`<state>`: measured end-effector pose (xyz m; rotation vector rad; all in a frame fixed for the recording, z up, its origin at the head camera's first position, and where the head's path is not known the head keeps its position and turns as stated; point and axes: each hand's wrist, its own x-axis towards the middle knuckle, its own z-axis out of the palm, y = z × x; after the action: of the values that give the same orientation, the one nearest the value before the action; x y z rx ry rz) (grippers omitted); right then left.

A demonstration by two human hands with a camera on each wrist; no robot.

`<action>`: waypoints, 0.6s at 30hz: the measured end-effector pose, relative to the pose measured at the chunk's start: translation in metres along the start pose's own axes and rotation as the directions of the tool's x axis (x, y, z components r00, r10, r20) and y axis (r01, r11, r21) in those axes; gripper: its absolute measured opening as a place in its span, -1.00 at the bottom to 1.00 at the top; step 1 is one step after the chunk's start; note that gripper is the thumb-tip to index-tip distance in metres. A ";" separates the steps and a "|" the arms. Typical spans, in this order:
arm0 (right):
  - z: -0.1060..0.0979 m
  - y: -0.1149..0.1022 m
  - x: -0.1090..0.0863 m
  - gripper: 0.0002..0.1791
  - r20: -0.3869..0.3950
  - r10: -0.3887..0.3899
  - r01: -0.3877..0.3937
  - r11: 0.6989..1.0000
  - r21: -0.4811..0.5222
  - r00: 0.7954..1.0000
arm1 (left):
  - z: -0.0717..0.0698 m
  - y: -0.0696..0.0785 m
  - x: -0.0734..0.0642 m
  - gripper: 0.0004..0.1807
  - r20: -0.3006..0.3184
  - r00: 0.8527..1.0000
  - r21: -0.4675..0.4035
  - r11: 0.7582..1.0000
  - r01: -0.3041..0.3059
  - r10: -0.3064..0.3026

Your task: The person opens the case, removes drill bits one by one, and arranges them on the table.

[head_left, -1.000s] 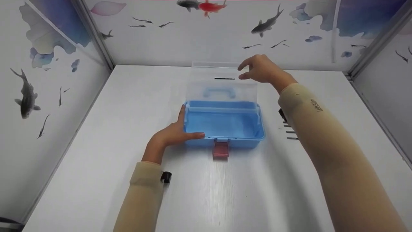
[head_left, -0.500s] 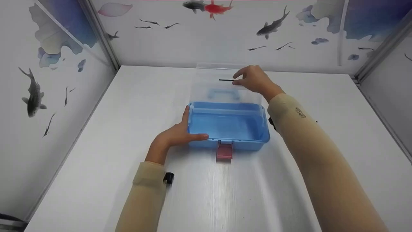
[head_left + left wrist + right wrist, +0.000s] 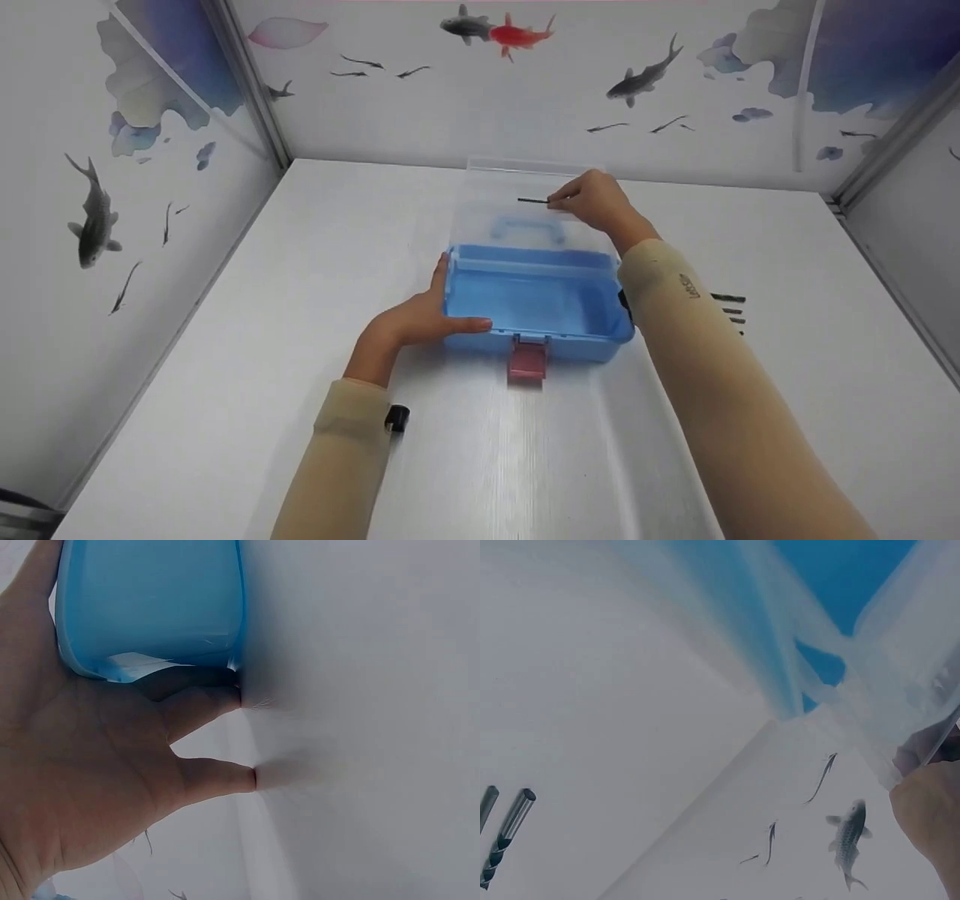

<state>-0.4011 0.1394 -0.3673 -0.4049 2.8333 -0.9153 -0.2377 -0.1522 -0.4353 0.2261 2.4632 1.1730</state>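
Observation:
A blue plastic storage box (image 3: 525, 300) stands on the table with its clear lid (image 3: 487, 180) swung open toward the back. My left hand (image 3: 409, 319) rests against the box's left end, its thumb straight along the front rim and its other fingers extended. In the left wrist view, two fingertips reach down to the table beside the box wall. At the lid, my right hand (image 3: 596, 201) pinches the right end of a thin dark drill bit (image 3: 531, 200). Whether the bit is lifted off the lid, I cannot tell. The right wrist view shows my right hand (image 3: 930, 817) only partly, behind clear plastic.
Several drill bits (image 3: 729, 298) lie right of the box, partly covered by the right sleeve; two spiral-fluted bits (image 3: 514, 817) show in the right wrist view. A red latch (image 3: 528, 361) hangs from the box's front. Fish-printed walls (image 3: 375, 112) enclose the table.
My right hand has come down and left to the lid, and its spread fingers have closed on the end of the drill bit. My left hand keeps its place on the box.

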 end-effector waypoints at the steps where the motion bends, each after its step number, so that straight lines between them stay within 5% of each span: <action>1: 0.000 0.000 0.000 -0.69 -0.012 -0.004 0.004 1.000 0.004 1.000 | -0.001 0.001 0.000 0.53 -0.003 1.000 -0.003 1.000 -0.004 0.004; 18: 0.000 0.009 -0.001 -0.69 -0.004 -0.022 0.022 1.000 0.022 1.000 | 0.000 0.003 -0.003 0.53 0.001 0.999 0.027 0.999 0.043 -0.043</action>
<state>-0.4022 0.1472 -0.3723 -0.4332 2.8249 -0.9522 -0.2351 -0.1507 -0.4321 0.1801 2.4717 1.1216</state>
